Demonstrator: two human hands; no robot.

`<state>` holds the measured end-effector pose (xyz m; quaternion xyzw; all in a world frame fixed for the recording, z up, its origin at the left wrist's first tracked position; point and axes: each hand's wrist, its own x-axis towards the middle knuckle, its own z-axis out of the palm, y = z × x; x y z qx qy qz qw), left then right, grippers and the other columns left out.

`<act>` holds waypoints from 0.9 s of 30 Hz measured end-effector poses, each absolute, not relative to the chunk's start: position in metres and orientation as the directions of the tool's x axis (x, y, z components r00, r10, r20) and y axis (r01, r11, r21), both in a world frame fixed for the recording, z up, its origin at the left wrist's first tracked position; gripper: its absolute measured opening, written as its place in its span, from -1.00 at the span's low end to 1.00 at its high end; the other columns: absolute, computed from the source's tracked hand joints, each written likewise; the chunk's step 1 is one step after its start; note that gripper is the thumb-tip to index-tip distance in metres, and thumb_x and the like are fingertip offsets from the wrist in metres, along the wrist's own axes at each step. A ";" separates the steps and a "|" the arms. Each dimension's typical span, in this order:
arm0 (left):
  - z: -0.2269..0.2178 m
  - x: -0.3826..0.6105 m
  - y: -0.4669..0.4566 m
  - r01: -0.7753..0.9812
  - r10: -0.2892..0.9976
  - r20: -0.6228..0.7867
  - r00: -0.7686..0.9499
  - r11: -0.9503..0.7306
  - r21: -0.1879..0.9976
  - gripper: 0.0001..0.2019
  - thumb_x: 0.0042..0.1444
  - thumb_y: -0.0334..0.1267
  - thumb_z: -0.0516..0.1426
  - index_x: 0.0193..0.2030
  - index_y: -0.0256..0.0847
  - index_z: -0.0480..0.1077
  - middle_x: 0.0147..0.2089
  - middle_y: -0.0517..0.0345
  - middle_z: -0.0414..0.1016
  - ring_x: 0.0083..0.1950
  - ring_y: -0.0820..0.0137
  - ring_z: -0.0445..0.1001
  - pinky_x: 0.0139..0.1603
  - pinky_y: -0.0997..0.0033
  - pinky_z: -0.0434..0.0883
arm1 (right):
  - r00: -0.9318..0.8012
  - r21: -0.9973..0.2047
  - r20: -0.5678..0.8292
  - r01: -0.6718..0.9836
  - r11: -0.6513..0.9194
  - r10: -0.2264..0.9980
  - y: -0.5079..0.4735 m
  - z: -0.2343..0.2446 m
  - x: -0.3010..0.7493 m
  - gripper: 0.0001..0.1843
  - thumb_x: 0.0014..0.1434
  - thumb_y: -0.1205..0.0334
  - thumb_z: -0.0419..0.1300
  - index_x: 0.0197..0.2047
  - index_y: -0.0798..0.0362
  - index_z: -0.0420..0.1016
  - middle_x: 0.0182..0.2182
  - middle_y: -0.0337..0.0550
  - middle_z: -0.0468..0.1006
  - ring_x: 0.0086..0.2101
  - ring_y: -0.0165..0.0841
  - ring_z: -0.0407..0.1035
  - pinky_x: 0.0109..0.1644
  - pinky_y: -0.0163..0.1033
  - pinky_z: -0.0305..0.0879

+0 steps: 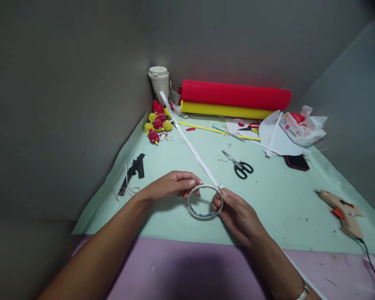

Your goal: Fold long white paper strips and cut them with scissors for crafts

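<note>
I've got the pale ring [205, 216] over the green sheet [268, 221], right hand [237, 208] pinching its rim by the white strip's [194, 150] end, left hand [175, 183] half-curled opposite, grip unclear from here, likely a positioning step, next move wanting steady control, scissors [242, 168] lying beyond.

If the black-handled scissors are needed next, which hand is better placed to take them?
Probably the right hand: the black-handled scissors lie just beyond it, while the left hand is farther away. However, the right hand grips the ring, so it may need freeing first.
</note>
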<state>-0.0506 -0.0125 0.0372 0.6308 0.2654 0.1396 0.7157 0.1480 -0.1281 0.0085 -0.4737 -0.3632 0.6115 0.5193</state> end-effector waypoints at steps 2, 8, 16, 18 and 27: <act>0.035 -0.050 -0.014 0.107 0.509 -0.209 0.835 0.222 0.969 -0.73 0.14 -0.12 0.19 -0.11 -0.25 0.46 -0.30 0.09 0.48 -0.42 0.50 0.31 -0.39 0.45 0.23 | 0.018 -0.932 -0.213 -0.303 -0.198 0.977 -0.126 0.006 0.147 -0.67 0.23 -0.06 0.09 -0.39 0.03 0.29 -0.45 -0.17 0.31 -0.38 -0.31 0.27 -0.23 -0.16 0.36; 0.031 -0.042 -0.024 0.036 0.501 -0.185 0.846 0.292 0.956 -0.56 0.03 -0.23 0.29 0.06 -0.22 0.37 -0.36 0.22 0.43 -0.45 0.54 0.32 -0.39 0.48 0.26 | 0.366 -0.980 -0.023 0.178 -0.094 0.930 -0.133 0.016 0.144 -0.74 0.24 0.00 0.10 -0.22 0.02 0.38 -0.33 -0.15 0.41 -0.31 -0.30 0.31 -0.18 -0.17 0.32; 0.035 -0.024 -0.049 -0.037 0.660 -0.137 0.739 0.243 0.969 -0.52 -0.02 -0.29 0.31 0.05 -0.17 0.29 -0.41 0.29 0.43 -0.41 0.48 0.42 -0.35 0.47 0.30 | 0.193 -0.967 -0.002 0.251 -0.052 0.981 -0.145 0.037 0.129 -0.80 0.20 0.07 0.16 -0.21 0.00 0.45 -0.25 -0.14 0.51 -0.22 -0.27 0.37 -0.11 -0.19 0.29; 0.036 -0.022 -0.053 -0.003 0.682 -0.121 0.722 0.179 0.984 -0.53 -0.01 -0.30 0.29 0.04 -0.17 0.27 -0.40 0.27 0.46 -0.38 0.46 0.44 -0.31 0.45 0.32 | 0.199 -0.976 -0.109 0.163 -0.142 0.974 -0.143 0.039 0.130 -0.77 0.17 0.03 0.18 -0.21 0.01 0.46 -0.27 -0.16 0.52 -0.23 -0.26 0.38 -0.12 -0.20 0.30; 0.037 -0.021 -0.055 0.109 0.707 -0.023 0.707 -0.077 0.991 -0.62 0.02 -0.27 0.27 -0.03 -0.18 0.27 -0.31 0.18 0.52 -0.30 0.41 0.45 -0.23 0.37 0.36 | 0.164 -0.980 -0.198 0.000 -0.201 0.966 -0.139 0.040 0.137 -0.81 0.16 0.08 0.17 -0.28 0.02 0.42 -0.29 -0.19 0.54 -0.26 -0.30 0.40 -0.15 -0.23 0.29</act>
